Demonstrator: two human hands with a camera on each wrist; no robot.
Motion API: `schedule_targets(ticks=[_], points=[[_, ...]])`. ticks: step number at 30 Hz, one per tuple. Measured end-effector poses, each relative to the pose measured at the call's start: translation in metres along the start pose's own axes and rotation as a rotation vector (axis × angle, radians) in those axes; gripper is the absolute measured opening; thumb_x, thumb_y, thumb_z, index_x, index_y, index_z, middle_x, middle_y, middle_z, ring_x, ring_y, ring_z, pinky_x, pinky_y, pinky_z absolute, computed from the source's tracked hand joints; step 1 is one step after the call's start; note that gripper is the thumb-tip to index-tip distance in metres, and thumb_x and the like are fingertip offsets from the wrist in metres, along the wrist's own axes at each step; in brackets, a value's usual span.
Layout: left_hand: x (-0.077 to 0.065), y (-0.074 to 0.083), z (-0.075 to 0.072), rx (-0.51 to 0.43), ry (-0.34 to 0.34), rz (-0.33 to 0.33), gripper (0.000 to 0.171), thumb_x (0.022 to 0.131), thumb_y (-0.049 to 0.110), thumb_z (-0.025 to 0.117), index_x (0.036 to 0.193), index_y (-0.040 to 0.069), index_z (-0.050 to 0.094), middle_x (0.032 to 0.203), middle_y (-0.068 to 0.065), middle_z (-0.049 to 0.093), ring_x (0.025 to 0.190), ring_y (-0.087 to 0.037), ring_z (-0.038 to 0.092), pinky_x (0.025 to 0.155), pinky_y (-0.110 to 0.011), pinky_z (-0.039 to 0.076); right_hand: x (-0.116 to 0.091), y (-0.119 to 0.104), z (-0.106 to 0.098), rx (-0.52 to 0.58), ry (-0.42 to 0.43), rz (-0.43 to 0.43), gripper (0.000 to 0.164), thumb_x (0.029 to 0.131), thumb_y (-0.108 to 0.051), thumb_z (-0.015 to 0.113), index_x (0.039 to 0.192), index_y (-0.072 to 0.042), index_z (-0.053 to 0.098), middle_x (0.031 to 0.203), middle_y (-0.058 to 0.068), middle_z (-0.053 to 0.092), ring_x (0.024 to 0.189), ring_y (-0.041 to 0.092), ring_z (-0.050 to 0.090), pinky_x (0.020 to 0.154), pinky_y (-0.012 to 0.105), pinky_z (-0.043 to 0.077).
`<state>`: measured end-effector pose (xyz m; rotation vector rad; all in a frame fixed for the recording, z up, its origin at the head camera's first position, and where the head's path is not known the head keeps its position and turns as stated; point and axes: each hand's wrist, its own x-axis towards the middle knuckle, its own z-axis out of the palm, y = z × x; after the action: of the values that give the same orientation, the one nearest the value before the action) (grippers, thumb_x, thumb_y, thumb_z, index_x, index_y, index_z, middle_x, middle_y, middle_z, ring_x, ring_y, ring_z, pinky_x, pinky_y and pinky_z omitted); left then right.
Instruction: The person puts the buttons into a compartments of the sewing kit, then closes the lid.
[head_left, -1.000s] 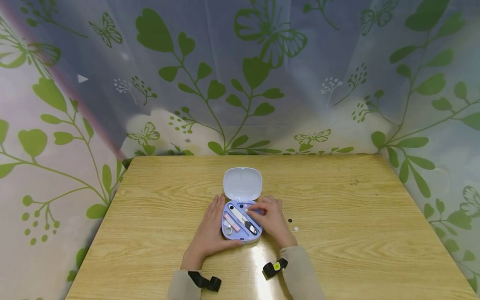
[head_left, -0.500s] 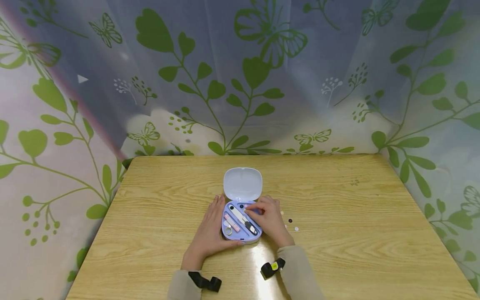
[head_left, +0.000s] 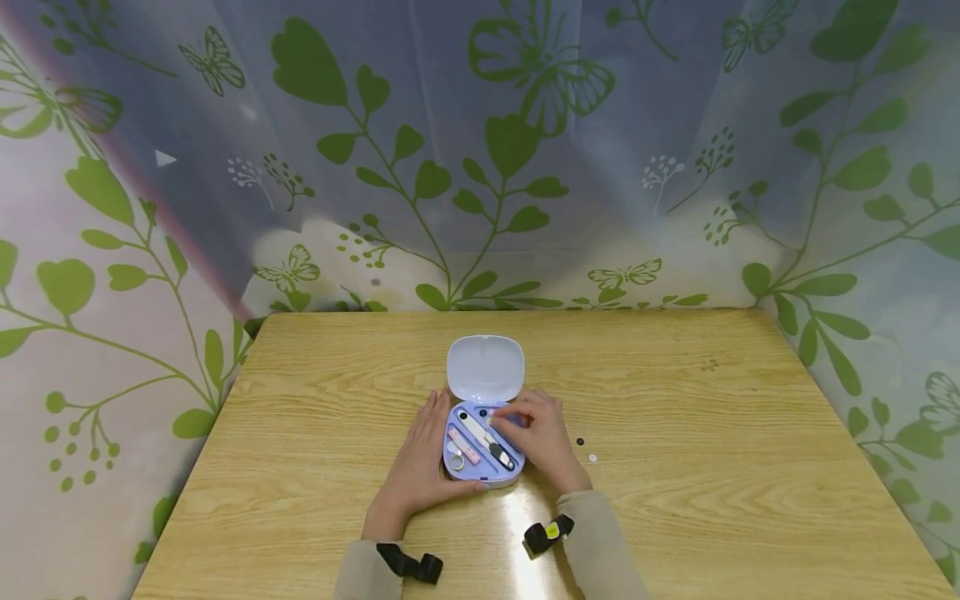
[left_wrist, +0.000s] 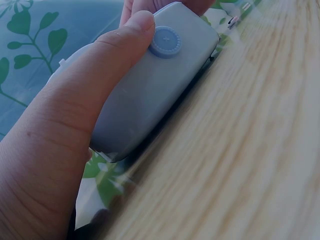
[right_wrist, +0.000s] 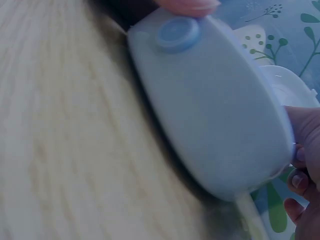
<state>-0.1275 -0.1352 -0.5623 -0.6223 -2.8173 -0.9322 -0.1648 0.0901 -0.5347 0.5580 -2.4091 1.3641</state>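
We see an open blue box (head_left: 507, 481) on the tabletop (head_left: 712, 467), its pale lid (head_left: 486, 367) tipped back on the far side. Our left hand (head_left: 417, 467) is spread around the box's near left corner: the fingers lie straight along the left side and the thumb stretches across the front wall. In the left wrist view, the thumb tip overlaps the edge of a round blue catch (left_wrist: 166, 42); we cannot tell if they touch.

Our right hand (head_left: 542, 435) reaches over the right side, thumb and forefinger nearly meeting above the far right compartment; whether they pinch anything we cannot tell. Beside them in that compartment lies a black button (head_left: 483, 413). A white-and-black tool (head_left: 474, 427) lies diagonally across the middle; in the left compartment rest a pink strip (head_left: 465, 446) and a gold-rimmed round piece (head_left: 457, 461). Right of the box, near our wrist, lie a loose dark button (head_left: 580, 442) and a white button (head_left: 592, 457).
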Motion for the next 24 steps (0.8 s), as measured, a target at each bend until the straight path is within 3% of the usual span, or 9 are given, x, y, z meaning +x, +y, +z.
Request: schedule_targets(ticks=[9,16,24], points=[[0.0,-0.001,0.0,-0.011,0.007,0.002,0.139,0.063,0.083,0.07,0.16,0.007,0.005,0.167,-0.008,0.008,0.153,-0.021,0.002,0.124,-0.039,0.008,0.005,-0.001,-0.02,0.035,0.016,0.038,0.009,0.076,-0.008,0.086,0.082,-0.011,0.08,0.067,-0.011,0.055,0.066,0.012,0.045,0.063,0.027,0.035],[-0.001,-0.003,0.002,-0.012,0.019,0.008,0.139,0.063,0.084,0.069,0.16,0.007,0.006,0.166,-0.009,0.01,0.153,-0.022,0.003,0.124,-0.041,0.009,0.005,0.008,-0.033,0.011,0.049,0.068,0.008,0.077,-0.009,0.086,0.083,-0.009,0.081,0.061,-0.01,0.039,0.065,0.012,0.037,0.057,0.027,0.032],[0.0,-0.003,0.003,-0.012,0.027,0.012,0.14,0.061,0.085,0.069,0.16,0.008,0.006,0.166,-0.009,0.01,0.153,-0.022,0.003,0.124,-0.041,0.01,0.002,0.022,-0.046,0.001,0.109,0.012,0.012,0.072,-0.002,0.087,0.081,-0.003,0.079,0.06,-0.006,0.035,0.062,0.01,0.032,0.055,0.024,0.028]])
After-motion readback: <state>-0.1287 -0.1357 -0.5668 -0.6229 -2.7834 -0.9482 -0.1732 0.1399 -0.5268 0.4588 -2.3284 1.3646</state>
